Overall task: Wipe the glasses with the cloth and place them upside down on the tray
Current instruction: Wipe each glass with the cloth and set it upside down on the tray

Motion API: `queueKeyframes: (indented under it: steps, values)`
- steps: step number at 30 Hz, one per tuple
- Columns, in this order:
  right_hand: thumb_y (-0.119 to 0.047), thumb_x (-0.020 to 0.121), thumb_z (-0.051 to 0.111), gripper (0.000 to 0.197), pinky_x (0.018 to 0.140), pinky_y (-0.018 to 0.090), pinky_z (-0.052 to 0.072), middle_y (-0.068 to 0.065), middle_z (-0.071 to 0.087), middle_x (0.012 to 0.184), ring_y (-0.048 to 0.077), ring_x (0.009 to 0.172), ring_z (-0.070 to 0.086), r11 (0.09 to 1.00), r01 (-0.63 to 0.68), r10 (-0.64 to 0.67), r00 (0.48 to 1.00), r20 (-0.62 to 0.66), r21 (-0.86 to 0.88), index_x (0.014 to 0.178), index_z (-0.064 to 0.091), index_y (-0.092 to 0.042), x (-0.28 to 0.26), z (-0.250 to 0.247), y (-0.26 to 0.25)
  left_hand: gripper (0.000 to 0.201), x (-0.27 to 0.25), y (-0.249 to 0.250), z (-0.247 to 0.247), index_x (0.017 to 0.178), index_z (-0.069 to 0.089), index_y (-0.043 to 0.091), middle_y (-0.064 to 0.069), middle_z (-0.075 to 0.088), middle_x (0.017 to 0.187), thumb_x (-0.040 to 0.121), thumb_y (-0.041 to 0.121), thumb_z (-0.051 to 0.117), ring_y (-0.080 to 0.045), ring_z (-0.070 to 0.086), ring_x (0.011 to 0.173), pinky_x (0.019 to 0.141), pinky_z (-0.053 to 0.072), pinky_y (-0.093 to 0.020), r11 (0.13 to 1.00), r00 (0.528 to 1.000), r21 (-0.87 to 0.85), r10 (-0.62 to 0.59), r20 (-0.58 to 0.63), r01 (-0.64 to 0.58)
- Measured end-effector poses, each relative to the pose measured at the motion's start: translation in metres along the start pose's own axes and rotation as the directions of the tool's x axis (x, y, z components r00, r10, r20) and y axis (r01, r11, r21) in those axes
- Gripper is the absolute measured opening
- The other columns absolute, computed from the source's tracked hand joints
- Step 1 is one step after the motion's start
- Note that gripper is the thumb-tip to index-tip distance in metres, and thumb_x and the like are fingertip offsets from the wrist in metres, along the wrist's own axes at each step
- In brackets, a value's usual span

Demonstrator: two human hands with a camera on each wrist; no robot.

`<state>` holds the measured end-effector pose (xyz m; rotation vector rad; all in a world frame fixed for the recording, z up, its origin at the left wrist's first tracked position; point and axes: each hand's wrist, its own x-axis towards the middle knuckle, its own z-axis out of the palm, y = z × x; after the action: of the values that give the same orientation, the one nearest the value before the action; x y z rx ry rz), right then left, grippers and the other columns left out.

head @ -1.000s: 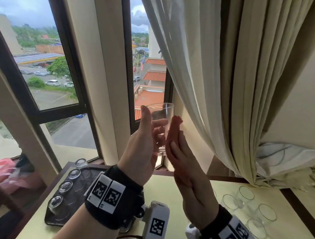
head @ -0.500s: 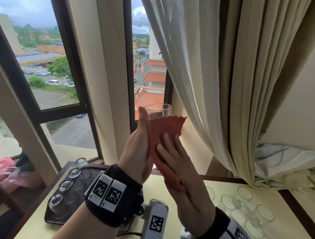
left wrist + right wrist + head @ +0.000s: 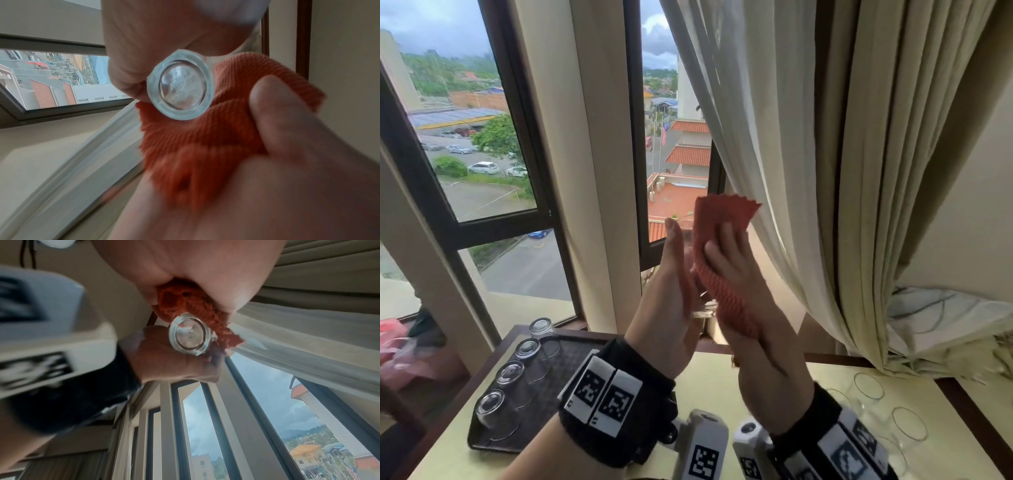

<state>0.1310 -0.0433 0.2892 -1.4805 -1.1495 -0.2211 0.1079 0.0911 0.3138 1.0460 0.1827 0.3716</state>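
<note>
We're mid-wipe: glass [image 3: 180, 85] held up at frame centre in the head view, left hand [image 3: 667, 308] curled around its side, base facing the wrist cameras. Right hand [image 3: 736, 274] presses the orange cloth [image 3: 717, 240] flat against the glass wall, fingers fairly straight on the fabric, thumb [image 3: 273, 104] pinning the lower fold. Tray [image 3: 571, 363] sits lower left with four glasses [image 3: 512, 371] already inverted; more unwiped glasses [image 3: 909, 423] lower right on the table [image 3: 719, 387]. Risk: the glass is high over the table, and the left grip is probably only fingertips, though the head view hides them; hard rubbing could twist it loose.
</note>
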Motion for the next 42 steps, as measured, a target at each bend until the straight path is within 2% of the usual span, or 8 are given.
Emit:
queueKeyframes:
  steps: [9, 14, 19, 25, 32, 38, 39, 42]
  values:
    - [-0.034, 0.101, 0.055, 0.049, 0.079, 0.012, 0.048, -0.015, 0.074, 0.122, -0.005, 0.092, 0.058, 0.946, -0.213, 0.249, 0.96, -0.127, 0.246, 0.15, 0.056, -0.038, -0.036, 0.012, 0.022, 0.128, -0.002, 0.007, -0.008, 0.143, 0.056, 0.008, -0.018, 0.062, 0.108, 0.045, 0.082, 0.092, -0.038, 0.063, 0.096, 0.082, 0.062, -0.042, 0.998, 0.999, 0.045, -0.034, 0.01, 0.034]
    - [-0.025, 0.1, 0.051, 0.042, 0.077, 0.021, 0.044, -0.018, 0.071, 0.101, -0.002, 0.083, 0.053, 0.915, -0.229, 0.307, 0.929, -0.205, 0.332, 0.137, 0.065, -0.038, 0.008, -0.004, 0.012, 0.085, -0.009, -0.003, 0.001, 0.119, 0.067, 0.006, -0.02, 0.064, 0.099, 0.076, 0.079, 0.076, -0.033, 0.063, 0.097, 0.097, 0.056, -0.048, 0.998, 0.999, 0.054, 0.04, 0.0, -0.04]
    - [-0.003, 0.101, 0.048, 0.06, 0.125, 0.05, 0.031, -0.011, 0.029, 0.172, 0.016, 0.158, 0.027, 1.0, 0.0, 0.001, 0.999, -0.036, 0.029, 0.159, 0.043, -0.02, 0.009, -0.002, 0.005, 0.07, -0.008, -0.008, 0.005, 0.127, 0.077, 0.019, -0.015, 0.073, 0.133, 0.101, 0.076, 0.045, -0.032, 0.067, 0.129, 0.121, 0.042, -0.06, 0.999, 0.999, 0.011, 0.039, -0.015, -0.039]
    - [-0.002, 0.104, 0.05, 0.066, 0.122, 0.056, 0.034, 0.004, 0.024, 0.174, 0.033, 0.157, 0.029, 0.985, 0.094, -0.091, 0.995, 0.028, -0.143, 0.164, 0.033, -0.024, -0.038, 0.009, 0.043, 0.088, -0.008, 0.003, -0.012, 0.126, 0.075, 0.009, -0.016, 0.078, 0.113, 0.093, 0.081, 0.036, -0.028, 0.074, 0.108, 0.095, 0.057, -0.041, 0.992, 1.0, 0.126, 0.015, -0.021, -0.012]
    - [-0.024, 0.103, 0.057, 0.029, 0.064, 0.015, 0.046, -0.008, 0.063, 0.07, 0.003, 0.067, 0.054, 0.869, -0.283, 0.386, 0.901, -0.198, 0.407, 0.127, 0.073, -0.026, -0.007, 0.004, 0.01, 0.084, -0.012, -0.009, -0.002, 0.119, 0.072, 0.0, -0.018, 0.07, 0.092, 0.102, 0.072, 0.033, -0.028, 0.07, 0.08, 0.076, 0.061, -0.039, 0.987, 0.999, 0.152, 0.054, 0.003, -0.054]
    - [-0.008, 0.1, 0.051, 0.059, 0.118, 0.054, 0.032, -0.009, 0.034, 0.17, 0.058, 0.147, 0.019, 0.993, -0.053, 0.054, 0.999, -0.008, 0.105, 0.157, 0.047, -0.022, -0.01, 0.006, -0.003, 0.08, -0.005, -0.007, -0.004, 0.127, 0.073, 0.014, -0.014, 0.075, 0.126, 0.091, 0.081, 0.05, -0.033, 0.07, 0.12, 0.109, 0.052, -0.048, 0.995, 0.996, 0.079, 0.071, -0.048, -0.067]
    - [-0.011, 0.1, 0.053, 0.058, 0.122, 0.063, 0.027, -0.008, 0.032, 0.171, 0.015, 0.134, 0.025, 0.997, -0.034, 0.032, 0.999, 0.036, 0.065, 0.157, 0.047, -0.017, -0.021, 0.006, -0.004, 0.081, -0.006, -0.005, -0.007, 0.132, 0.071, 0.013, -0.016, 0.075, 0.129, 0.091, 0.079, 0.049, -0.033, 0.07, 0.124, 0.109, 0.052, -0.048, 0.997, 0.998, 0.065, 0.053, -0.028, -0.051]
    - [-0.022, 0.108, 0.049, 0.05, 0.13, 0.046, 0.023, -0.004, 0.032, 0.171, 0.022, 0.16, 0.025, 0.998, -0.062, 0.062, 0.998, -0.002, -0.011, 0.157, 0.046, -0.014, -0.036, 0.015, 0.029, 0.085, -0.007, 0.0, -0.012, 0.128, 0.072, 0.008, -0.017, 0.078, 0.115, 0.093, 0.077, 0.038, -0.031, 0.075, 0.11, 0.099, 0.056, -0.045, 0.992, 0.999, 0.124, 0.039, -0.032, -0.035]
